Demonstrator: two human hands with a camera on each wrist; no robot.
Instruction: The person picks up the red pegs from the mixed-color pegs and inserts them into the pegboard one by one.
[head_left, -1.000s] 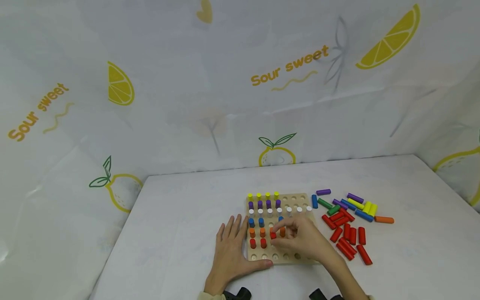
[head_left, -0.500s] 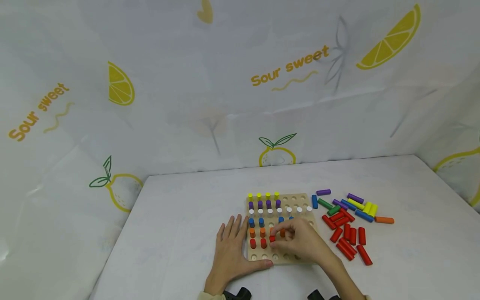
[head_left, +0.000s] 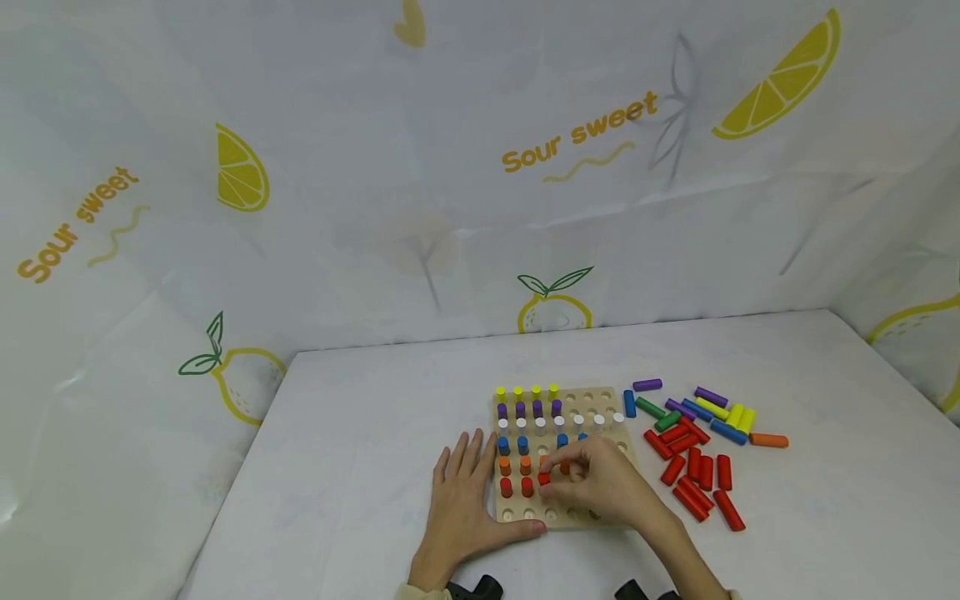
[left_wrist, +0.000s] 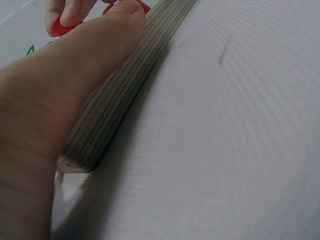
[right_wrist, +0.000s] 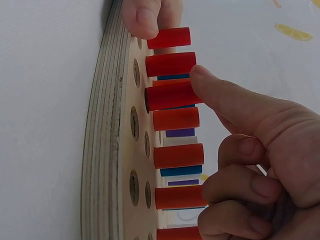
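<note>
A wooden peg board (head_left: 562, 523) with rows of coloured pegs lies on the table. My right hand (head_left: 607, 483) pinches a red peg (right_wrist: 170, 96) between thumb and index finger. This peg stands upright at the third hole of the red row, its lower end at the hole's rim in the right wrist view. Two other red pegs (head_left: 527, 487) stand to its left. My left hand (head_left: 465, 508) lies with straight, spread fingers at the board's left side, the thumb (left_wrist: 110, 37) along its front edge. Orange pegs (right_wrist: 178, 156) stand in the row behind, partly hidden by my right hand.
Loose red pegs (head_left: 723, 471) lie in a heap right of the board. Beyond them are purple, green, blue and yellow pegs (head_left: 735, 414) and one orange peg (head_left: 768, 439). White pegs (head_left: 540, 426) run across the board. A lemon-printed sheet (head_left: 375, 250) hangs behind the table.
My right hand has moved slightly left and down with the red peg, which sits a little lower at its hole. The left hand stays in place.
</note>
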